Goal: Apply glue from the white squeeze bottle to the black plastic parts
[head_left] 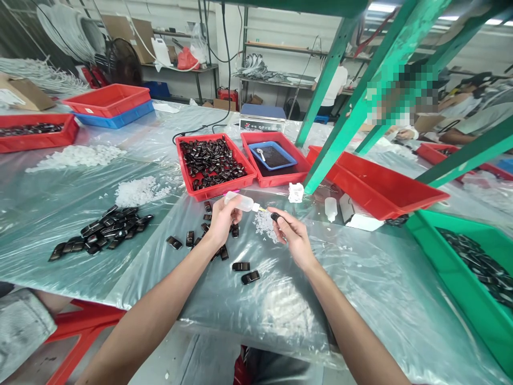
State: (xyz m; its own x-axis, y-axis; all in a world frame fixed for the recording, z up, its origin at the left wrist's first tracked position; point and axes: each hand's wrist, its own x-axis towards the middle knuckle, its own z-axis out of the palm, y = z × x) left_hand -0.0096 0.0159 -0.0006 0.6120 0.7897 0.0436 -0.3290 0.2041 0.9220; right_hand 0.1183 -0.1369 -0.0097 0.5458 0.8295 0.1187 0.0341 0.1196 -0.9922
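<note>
My left hand (224, 218) is wrapped round a translucent squeeze bottle (239, 201), which lies nearly level with its thin nozzle pointing right. Pinched in the fingers of my right hand (293, 235) is a small glossy black plastic part (274, 216), close to the nozzle tip. Whether the tip touches it I cannot tell. Beneath the hands lies a scatter of small clear pieces (264, 225). Several similar black parts lie around my left wrist, and two black parts (250, 277) rest nearer the table's front edge.
A red tray of black parts (186, 179) stands ahead, beside a red tray (262, 181) holding a blue tray (294, 159). Black parts (108, 230) are heaped at left. Green posts (326, 166) rise at right, near a green bin (436, 267). Other people sit beyond.
</note>
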